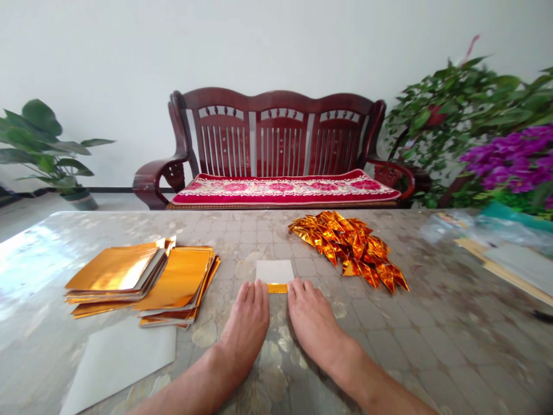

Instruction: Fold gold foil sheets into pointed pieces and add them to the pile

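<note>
A small sheet of foil paper (275,270) lies on the table in front of me, pale side up. Its near edge is folded over into a narrow gold strip. My left hand (249,308) presses on the left end of this fold, fingers close together and bent down. At the right end, my right hand (311,311) does the same. Both thumbs are hidden under the hands. To the right beyond my hands lies a heap of folded gold foil pieces (345,242) with pointed ends. Stacked gold foil sheets (177,276) sit to the left.
A second gold stack (116,268) touches the first. A loose pale sheet (125,357) lies nearer on the left. Clear plastic wrapping (458,225) and pale sheets (522,265) are at the right of the table (410,346). Behind stands a wooden bench (280,138), with plants either side.
</note>
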{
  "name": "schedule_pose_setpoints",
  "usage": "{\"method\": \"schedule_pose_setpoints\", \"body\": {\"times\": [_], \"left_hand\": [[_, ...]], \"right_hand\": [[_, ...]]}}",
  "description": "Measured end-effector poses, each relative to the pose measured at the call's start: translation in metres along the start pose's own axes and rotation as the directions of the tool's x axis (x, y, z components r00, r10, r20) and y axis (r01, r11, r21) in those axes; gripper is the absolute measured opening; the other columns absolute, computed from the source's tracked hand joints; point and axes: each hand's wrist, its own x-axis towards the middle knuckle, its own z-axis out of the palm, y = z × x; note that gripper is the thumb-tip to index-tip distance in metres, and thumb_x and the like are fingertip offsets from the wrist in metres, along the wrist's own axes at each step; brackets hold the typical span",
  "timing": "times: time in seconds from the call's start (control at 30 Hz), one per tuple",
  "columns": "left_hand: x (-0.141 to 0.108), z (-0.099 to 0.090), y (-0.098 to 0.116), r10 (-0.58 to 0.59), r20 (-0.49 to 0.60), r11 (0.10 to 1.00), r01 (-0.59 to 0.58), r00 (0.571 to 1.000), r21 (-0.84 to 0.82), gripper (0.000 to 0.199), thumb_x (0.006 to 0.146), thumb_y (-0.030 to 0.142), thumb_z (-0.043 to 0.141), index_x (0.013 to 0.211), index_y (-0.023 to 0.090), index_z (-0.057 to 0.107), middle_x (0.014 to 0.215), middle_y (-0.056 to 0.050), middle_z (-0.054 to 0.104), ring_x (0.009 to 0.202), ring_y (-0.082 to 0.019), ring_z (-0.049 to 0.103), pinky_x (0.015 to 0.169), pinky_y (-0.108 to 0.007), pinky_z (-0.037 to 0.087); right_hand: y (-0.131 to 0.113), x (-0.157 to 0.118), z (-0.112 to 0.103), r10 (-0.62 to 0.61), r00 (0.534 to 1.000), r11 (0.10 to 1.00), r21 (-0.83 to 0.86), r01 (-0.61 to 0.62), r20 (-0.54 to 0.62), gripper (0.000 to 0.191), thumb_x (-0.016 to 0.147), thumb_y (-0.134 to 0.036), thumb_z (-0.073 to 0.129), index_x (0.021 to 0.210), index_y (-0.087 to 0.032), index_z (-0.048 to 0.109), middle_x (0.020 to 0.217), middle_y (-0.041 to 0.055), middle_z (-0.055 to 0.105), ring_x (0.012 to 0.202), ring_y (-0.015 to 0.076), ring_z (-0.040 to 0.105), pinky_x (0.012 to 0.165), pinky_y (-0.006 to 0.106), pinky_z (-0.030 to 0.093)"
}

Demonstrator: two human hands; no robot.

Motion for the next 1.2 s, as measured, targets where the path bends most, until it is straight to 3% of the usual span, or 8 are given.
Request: {"method": "schedule_pose_setpoints", "body": {"times": [0.17, 0.3, 0.47, 0.57, 0.63, 0.73, 0.83, 1.2], "left_hand": [[-0.001, 0.001, 0.0, -0.036, -0.042, 0.998, 0.038, 0.998, 0.054, 0.048, 0.085, 0.003, 0.047, 0.132, 0.002, 0.058, 0.135, -0.024, 0.057, 0.124, -0.031, 0.056, 0.108, -0.044, 0.041], [0.0, -0.005, -0.006, -0.067, -0.058, 0.994, 0.071, 0.996, 0.082, 0.038, 0.085, 0.004, 0.048, 0.119, 0.003, 0.065, 0.116, -0.02, 0.067, 0.11, -0.029, 0.062, 0.102, -0.044, 0.045], [0.008, -0.01, -0.022, -0.087, -0.034, 0.994, 0.084, 0.996, -0.064, 0.024, 0.087, 0.003, 0.049, 0.097, 0.011, 0.071, 0.086, -0.009, 0.069, 0.087, -0.024, 0.065, 0.102, -0.046, 0.045], [0.014, -0.004, -0.032, -0.106, -0.154, 0.982, 0.08, 0.982, -0.17, 0.028, 0.091, 0.01, 0.051, 0.116, 0.015, 0.064, 0.111, -0.011, 0.068, 0.102, -0.026, 0.063, 0.102, -0.046, 0.044], [0.018, 0.0, -0.037, -0.062, -0.216, 0.972, 0.011, 0.974, -0.234, 0.036, 0.093, 0.013, 0.052, 0.128, 0.018, 0.056, 0.125, -0.01, 0.063, 0.109, -0.025, 0.061, 0.097, -0.041, 0.047], [0.023, 0.005, -0.04, 0.017, -0.184, 0.942, -0.077, 0.983, -0.326, 0.026, 0.094, 0.018, 0.054, 0.119, 0.02, 0.06, 0.114, -0.006, 0.067, 0.103, -0.022, 0.063, 0.087, -0.035, 0.051], [0.027, 0.004, -0.04, 0.03, -0.148, 0.934, -0.08, 0.989, -0.347, 0.015, 0.095, 0.022, 0.054, 0.106, 0.021, 0.064, 0.1, -0.004, 0.07, 0.097, -0.023, 0.064, 0.084, -0.038, 0.05], [0.028, 0.0, -0.036, -0.008, -0.122, 0.928, -0.038, 0.992, -0.37, 0.017, 0.093, 0.029, 0.059, 0.107, 0.021, 0.065, 0.104, -0.005, 0.069, 0.099, -0.025, 0.064, 0.084, -0.039, 0.049]], "right_hand": [[0.003, 0.0, -0.003, 0.051, 0.998, 0.998, -0.026, -0.05, 0.036, 0.031, 0.086, -0.001, 0.049, 0.11, -0.009, 0.068, 0.099, 0.017, 0.062, 0.09, 0.0295, 0.058, 0.071, 0.042, 0.051], [0.005, 0.002, -0.008, 0.028, 0.997, 0.999, -0.018, -0.027, 0.073, 0.03, 0.087, -0.001, 0.05, 0.11, -0.009, 0.067, 0.101, 0.0165, 0.062, 0.091, 0.0294, 0.06, 0.072, 0.042, 0.053], [0.008, 0.009, -0.011, 0.005, 0.994, 1.0, -0.002, -0.005, 0.108, 0.027, 0.089, -0.002, 0.048, 0.105, -0.007, 0.069, 0.099, 0.0173, 0.063, 0.089, 0.0277, 0.062, 0.067, 0.037, 0.054], [0.009, 0.012, -0.009, -0.008, 0.995, 1.0, -0.001, 0.008, 0.099, 0.027, 0.089, -0.002, 0.048, 0.104, -0.007, 0.07, 0.097, 0.0174, 0.064, 0.088, 0.0272, 0.064, 0.066, 0.036, 0.054], [0.01, 0.012, -0.007, -0.013, 0.996, 1.0, 0.002, 0.013, 0.083, 0.027, 0.089, -0.002, 0.048, 0.103, -0.007, 0.07, 0.096, 0.0172, 0.064, 0.087, 0.0265, 0.065, 0.065, 0.034, 0.054], [0.012, 0.013, -0.004, -0.022, 0.998, 1.0, 0.022, 0.021, 0.052, 0.024, 0.089, -0.003, 0.05, 0.101, -0.009, 0.07, 0.096, 0.0164, 0.065, 0.086, 0.0251, 0.065, 0.065, 0.031, 0.051], [0.017, 0.013, 0.001, -0.01, 1.0, 0.999, 0.053, 0.009, 0.01, 0.02, 0.09, -0.007, 0.05, 0.095, -0.012, 0.07, 0.094, 0.0143, 0.065, 0.085, 0.0238, 0.066, 0.064, 0.03, 0.048], [0.035, 0.015, 0.011, 0.078, 0.985, 0.978, 0.204, -0.046, -0.152, 0.025, 0.096, -0.022, 0.047, 0.079, -0.02, 0.066, 0.084, 0.0039, 0.065, 0.075, 0.0157, 0.062, 0.061, 0.029, 0.032]]}}
